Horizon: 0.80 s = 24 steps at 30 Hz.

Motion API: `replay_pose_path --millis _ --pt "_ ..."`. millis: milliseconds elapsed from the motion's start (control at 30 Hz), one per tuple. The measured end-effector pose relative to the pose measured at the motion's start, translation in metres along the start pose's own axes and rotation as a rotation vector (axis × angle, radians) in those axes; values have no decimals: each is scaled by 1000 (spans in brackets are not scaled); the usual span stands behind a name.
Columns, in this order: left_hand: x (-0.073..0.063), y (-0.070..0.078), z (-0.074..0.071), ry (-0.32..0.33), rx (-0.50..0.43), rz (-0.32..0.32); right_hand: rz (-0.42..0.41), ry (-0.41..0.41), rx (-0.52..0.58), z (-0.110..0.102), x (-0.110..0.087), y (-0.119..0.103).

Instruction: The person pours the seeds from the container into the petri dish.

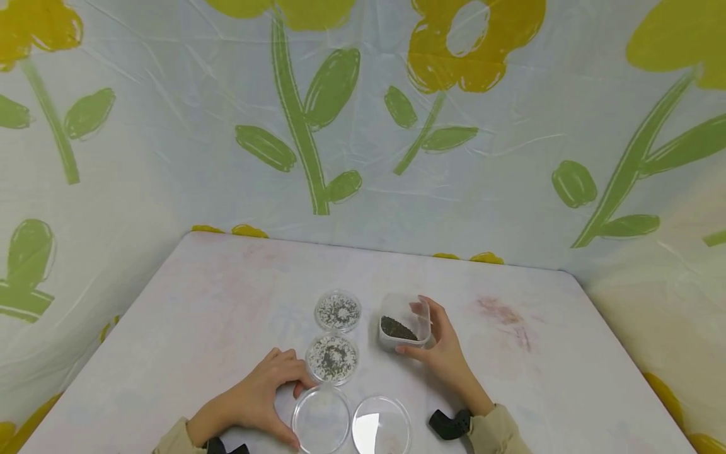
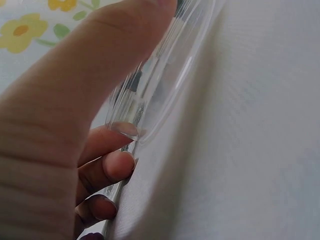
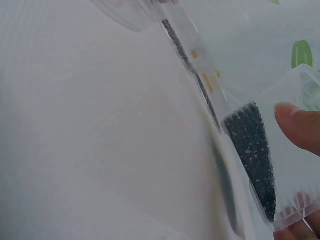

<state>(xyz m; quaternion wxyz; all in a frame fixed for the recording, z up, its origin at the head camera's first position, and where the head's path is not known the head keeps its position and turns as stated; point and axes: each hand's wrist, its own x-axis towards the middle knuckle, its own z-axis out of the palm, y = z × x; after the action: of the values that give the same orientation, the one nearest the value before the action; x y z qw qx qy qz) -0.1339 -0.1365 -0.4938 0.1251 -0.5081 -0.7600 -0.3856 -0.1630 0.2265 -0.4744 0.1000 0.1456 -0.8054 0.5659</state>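
Note:
My left hand (image 1: 258, 394) grips an empty clear petri dish (image 1: 321, 421) by its rim, thumb on the near side and fingers on the far side. In the left wrist view the thumb (image 2: 100, 55) and fingertips of that hand touch the clear dish wall (image 2: 172, 95). A clear square plastic tub (image 1: 422, 315) is held in my right hand (image 1: 450, 353), thumb in front and fingers round its right side. Dark granules (image 1: 397, 328) lie heaped at one side of the tub; the right wrist view shows the same dark granules (image 3: 254, 160) through the wall.
Two petri dishes with dark granules scattered in them, a far dish (image 1: 338, 311) and a nearer dish (image 1: 332, 358), stand beyond the left hand. Another clear round dish or lid (image 1: 382, 425) lies right of the gripped one. A flowered cloth (image 1: 368, 208) hangs behind the white table (image 1: 227, 302).

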Motion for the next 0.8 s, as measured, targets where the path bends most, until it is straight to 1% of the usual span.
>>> replay_pose_path --millis 267,467,667,800 --pt "0 1 -1 -2 1 -3 -63 -34 1 2 -1 -25" --pt "-1 1 -1 -1 0 -7 -154 -66 6 5 -1 -50" --pt "0 0 0 -4 3 6 -199 -97 -57 6 0 -74" --pt "1 0 0 -13 6 11 -226 -126 -89 8 -1 -84"
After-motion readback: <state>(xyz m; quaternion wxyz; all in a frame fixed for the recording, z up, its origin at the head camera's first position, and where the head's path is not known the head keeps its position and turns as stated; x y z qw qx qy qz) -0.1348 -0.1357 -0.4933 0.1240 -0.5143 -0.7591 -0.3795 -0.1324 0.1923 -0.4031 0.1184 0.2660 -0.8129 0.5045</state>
